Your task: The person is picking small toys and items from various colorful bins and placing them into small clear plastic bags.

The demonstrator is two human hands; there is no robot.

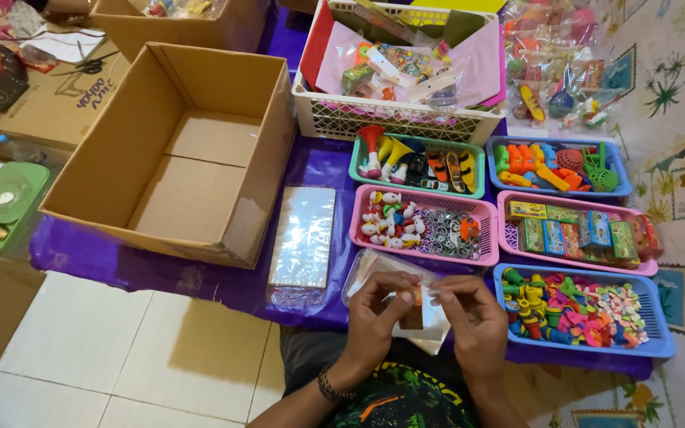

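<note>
My left hand (380,311) and right hand (473,317) meet over my lap, fingers pinched narrow on a small clear plastic bag (424,311) with a little orange-brown item (414,311) inside; what that item is I cannot make out. Just beyond my hands lies a loose stack of glossy clear bags (374,265), partly hidden by my fingers. On the shiny purple table cover (120,261) stand lattice-walled plastic trays: a blue tray (660,337) of small bright rubbery pieces at my right, a pink tray (422,252) of white figures and grey rings ahead, a second pink tray (576,265) of small printed boxes. A flat, rectangular pack in clear wrap (304,234) lies left of them, beside an open, matte cardboard box (112,150). A white basket (390,119) is cut off at the top edge
</note>
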